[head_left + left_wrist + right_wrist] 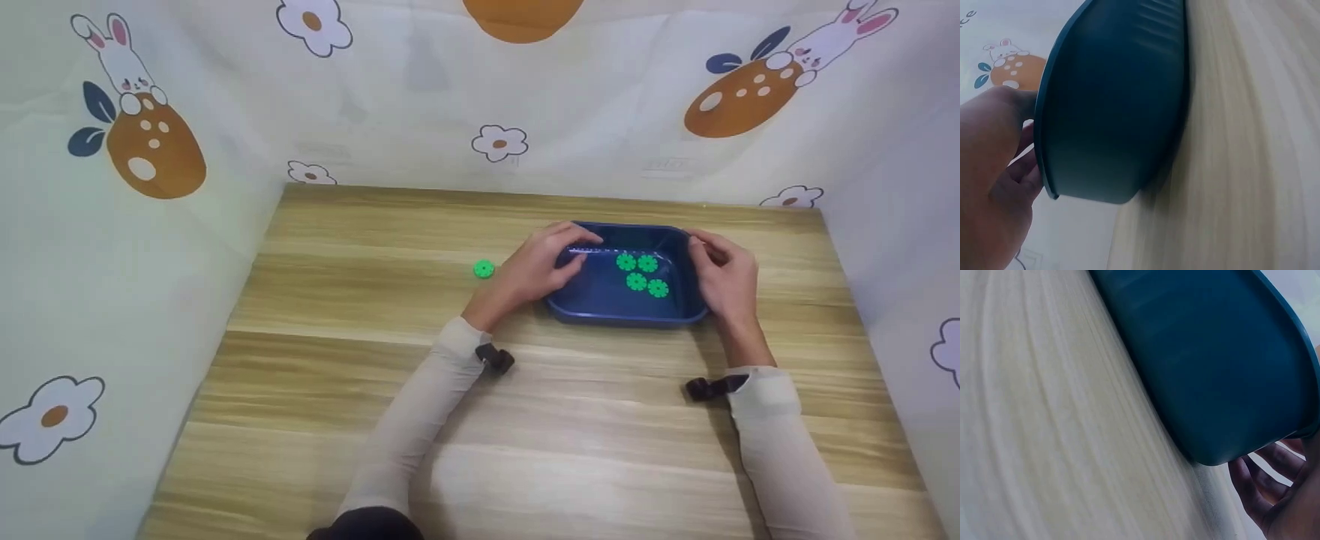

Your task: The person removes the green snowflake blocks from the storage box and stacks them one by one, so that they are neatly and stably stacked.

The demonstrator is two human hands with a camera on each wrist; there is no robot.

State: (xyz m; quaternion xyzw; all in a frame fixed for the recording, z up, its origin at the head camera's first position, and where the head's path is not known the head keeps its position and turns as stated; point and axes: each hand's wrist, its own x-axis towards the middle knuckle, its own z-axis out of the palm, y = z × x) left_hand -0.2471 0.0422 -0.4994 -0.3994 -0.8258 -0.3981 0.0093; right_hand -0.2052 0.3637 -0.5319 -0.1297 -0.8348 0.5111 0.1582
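A dark blue plastic basin stands on the wooden table, with several small green notched discs lying on its floor. My left hand reaches over the basin's left rim, its thumb and fingers bent loosely and apart above the inside. In the left wrist view the basin's outer wall hides those fingertips. At the right rim my right hand grips the basin, thumb on the rim side and fingers outside. The right wrist view shows its fingers curled against the lower edge of the wall.
One more green disc lies on the table, just left of my left hand. A pale cloth printed with rabbits and flowers encloses the back and sides. Dark wrist mounts sit on both sleeves.
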